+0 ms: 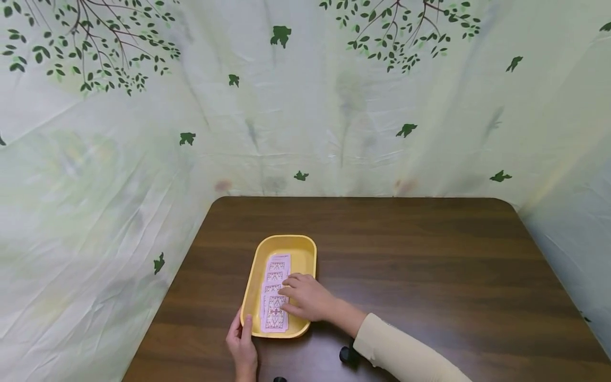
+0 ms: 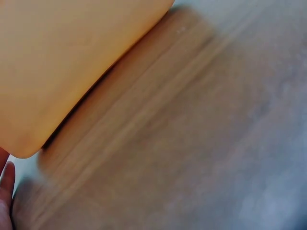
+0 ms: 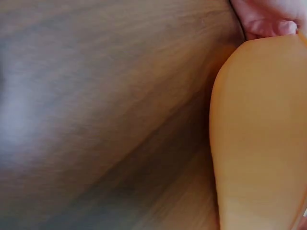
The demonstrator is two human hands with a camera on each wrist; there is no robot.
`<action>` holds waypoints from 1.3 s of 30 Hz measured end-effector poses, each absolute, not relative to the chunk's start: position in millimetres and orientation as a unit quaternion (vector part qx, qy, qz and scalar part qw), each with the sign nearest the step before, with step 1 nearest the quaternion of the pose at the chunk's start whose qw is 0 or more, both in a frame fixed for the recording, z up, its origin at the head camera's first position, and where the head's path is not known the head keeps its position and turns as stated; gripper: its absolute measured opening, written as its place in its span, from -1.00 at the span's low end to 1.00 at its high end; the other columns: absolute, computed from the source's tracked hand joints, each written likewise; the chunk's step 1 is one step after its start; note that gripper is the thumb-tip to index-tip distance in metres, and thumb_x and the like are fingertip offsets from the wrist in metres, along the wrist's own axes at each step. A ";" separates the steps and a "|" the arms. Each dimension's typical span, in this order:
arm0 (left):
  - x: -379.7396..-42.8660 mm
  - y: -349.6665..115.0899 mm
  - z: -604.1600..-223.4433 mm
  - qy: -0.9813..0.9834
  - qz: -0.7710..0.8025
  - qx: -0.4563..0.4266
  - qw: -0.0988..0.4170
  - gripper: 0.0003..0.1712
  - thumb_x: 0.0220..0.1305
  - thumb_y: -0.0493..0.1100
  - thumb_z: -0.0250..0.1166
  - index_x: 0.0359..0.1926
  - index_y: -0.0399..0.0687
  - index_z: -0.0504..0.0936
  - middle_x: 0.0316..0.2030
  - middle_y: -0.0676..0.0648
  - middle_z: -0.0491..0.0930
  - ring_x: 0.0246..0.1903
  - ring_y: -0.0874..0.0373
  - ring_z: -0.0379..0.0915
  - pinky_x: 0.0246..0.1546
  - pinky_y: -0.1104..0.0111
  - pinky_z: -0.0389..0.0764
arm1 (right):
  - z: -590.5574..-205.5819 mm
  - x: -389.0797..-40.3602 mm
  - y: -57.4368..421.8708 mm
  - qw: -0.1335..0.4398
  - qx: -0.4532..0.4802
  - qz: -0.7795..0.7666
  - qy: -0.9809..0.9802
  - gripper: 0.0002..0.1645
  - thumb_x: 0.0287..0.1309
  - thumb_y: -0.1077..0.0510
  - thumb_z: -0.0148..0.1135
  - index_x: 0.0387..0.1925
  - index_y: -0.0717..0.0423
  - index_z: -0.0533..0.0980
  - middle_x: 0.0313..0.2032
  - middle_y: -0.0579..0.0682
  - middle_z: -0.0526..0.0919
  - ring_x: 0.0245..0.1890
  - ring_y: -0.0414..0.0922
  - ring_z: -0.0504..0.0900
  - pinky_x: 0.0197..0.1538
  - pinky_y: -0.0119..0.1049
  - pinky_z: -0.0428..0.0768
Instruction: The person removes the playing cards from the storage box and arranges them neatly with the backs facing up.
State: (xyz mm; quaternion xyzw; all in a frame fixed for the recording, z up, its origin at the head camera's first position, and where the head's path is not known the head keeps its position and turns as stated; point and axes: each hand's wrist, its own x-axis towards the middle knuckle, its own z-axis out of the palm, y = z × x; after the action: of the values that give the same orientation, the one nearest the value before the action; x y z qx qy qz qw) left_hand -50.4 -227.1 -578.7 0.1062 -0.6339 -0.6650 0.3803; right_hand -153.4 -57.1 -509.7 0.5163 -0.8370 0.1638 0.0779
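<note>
**Left hand grips the tray, right hand reaches in over the cards**

Here on my head feed, the left hand (image 1: 242, 347) has hold of the yellow plastic tray (image 1: 302, 257) at its near left corner, thumb up against the rim, fingers along the outside. That's a firm grip on the tray!

And across from the right comes the right hand (image 1: 307, 297), over the tray's right side, fingers spread and loosely bent, their tips at the playing cards (image 1: 275, 313). No clasp there that I can see; whether the tips press or just hover, I can't tell from this distance.

The cards lie in the tray, left of its middle, in an overlapping column, the nearest showing its whole patterned back. Pinkish borders, red ornament; any lettering is too small for me to read.

The tray sits over the left part of the brown wood-grain table (image 1: 420, 254). Near the cream sleeve (image 1: 406, 347), a black object (image 1: 345, 354) that I can't identify. Behind it all, a pale cloth (image 1: 310, 116) printed with branches and green leaves.

My wrist feeds? Blurred wood grain and the tray's plain outer wall.
</note>
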 end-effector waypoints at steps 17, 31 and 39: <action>-49.2 -228.9 -578.3 -0.661 -0.644 0.122 0.364 -0.62 0.24 -0.47 0.06 0.06 -0.64 0.36 -0.09 -0.03 0.53 -0.13 0.33 0.45 -0.15 0.59 0.42 | -516.3 -154.8 -106.3 -0.056 0.495 0.051 -0.866 -0.27 0.08 -0.35 0.09 0.18 -0.04 0.40 0.12 -0.03 0.41 0.17 -0.05 0.30 0.11 -0.16 0.32; -49.2 -228.1 -579.4 -0.663 -0.642 0.093 0.375 -0.64 0.22 -0.49 0.05 0.03 -0.67 0.36 -0.13 -0.06 0.55 -0.18 0.27 0.47 -0.19 0.58 0.44 | -520.3 -150.3 -117.6 -0.040 0.469 -0.013 -0.882 0.06 -0.42 -0.55 0.28 0.16 -0.14 0.35 0.01 -0.05 0.43 0.00 -0.10 0.35 0.06 -0.08 0.29; -50.3 -229.5 -583.0 -0.657 -0.646 0.073 0.383 -0.64 0.21 -0.51 0.03 0.02 -0.70 0.34 -0.12 0.03 0.55 -0.15 0.28 0.47 -0.16 0.57 0.44 | -519.0 -150.8 -123.0 -0.048 0.460 0.005 -0.887 0.03 -0.45 -0.54 0.30 0.09 -0.10 0.33 -0.09 -0.05 0.40 -0.03 -0.11 0.33 -0.04 -0.18 0.32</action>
State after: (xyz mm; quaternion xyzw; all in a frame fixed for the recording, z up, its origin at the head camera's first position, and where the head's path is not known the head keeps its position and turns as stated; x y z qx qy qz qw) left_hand -50.3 -229.5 -583.0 0.0733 -0.6567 -0.6456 0.3829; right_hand -150.8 -123.0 -519.0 0.4596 -0.8868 0.0050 -0.0478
